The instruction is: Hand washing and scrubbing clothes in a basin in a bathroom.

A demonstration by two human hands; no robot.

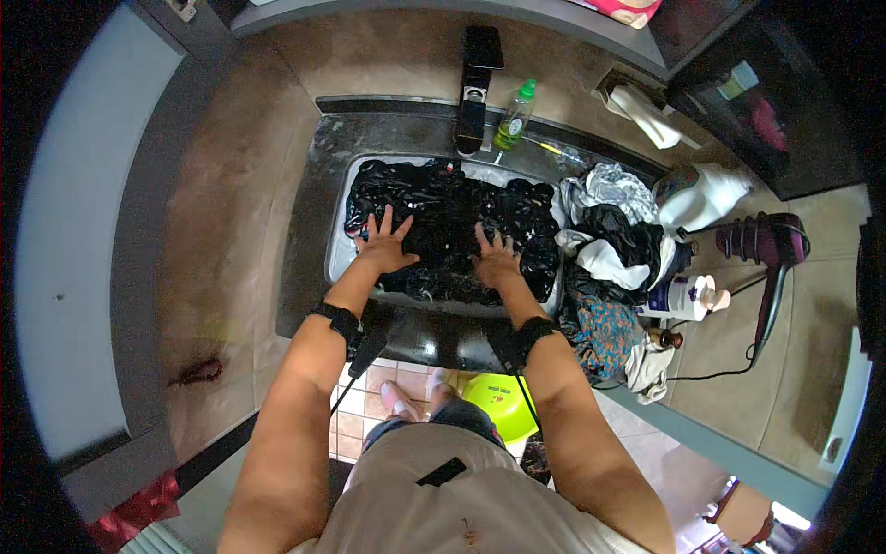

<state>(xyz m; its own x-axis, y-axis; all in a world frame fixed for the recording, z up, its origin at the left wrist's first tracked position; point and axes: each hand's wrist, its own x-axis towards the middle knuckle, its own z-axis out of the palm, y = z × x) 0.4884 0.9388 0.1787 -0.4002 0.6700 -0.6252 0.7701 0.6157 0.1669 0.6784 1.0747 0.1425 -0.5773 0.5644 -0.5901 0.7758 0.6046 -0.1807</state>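
Observation:
Wet black cloth [443, 228] fills a white rectangular sink basin [337, 256] in front of me. My left hand [385, 248] lies palm down on the left part of the cloth, fingers spread. Flat on the right part rests my right hand [495, 258], its fingers somewhat apart. Neither hand is closed around anything; what lies beneath the palms is hidden. A black faucet [471, 118] stands behind the basin, with a clear bottle of green liquid [512, 124] and a green cap to its right.
Right of the basin lies a heap of clothes [609, 277]. Beyond it are a white jug [706, 197], a white bottle [682, 298] and a purple hair dryer [768, 249] with its cord. A thin yellow-handled brush [552, 148] lies behind. A lime-green basin [502, 401] is on the floor.

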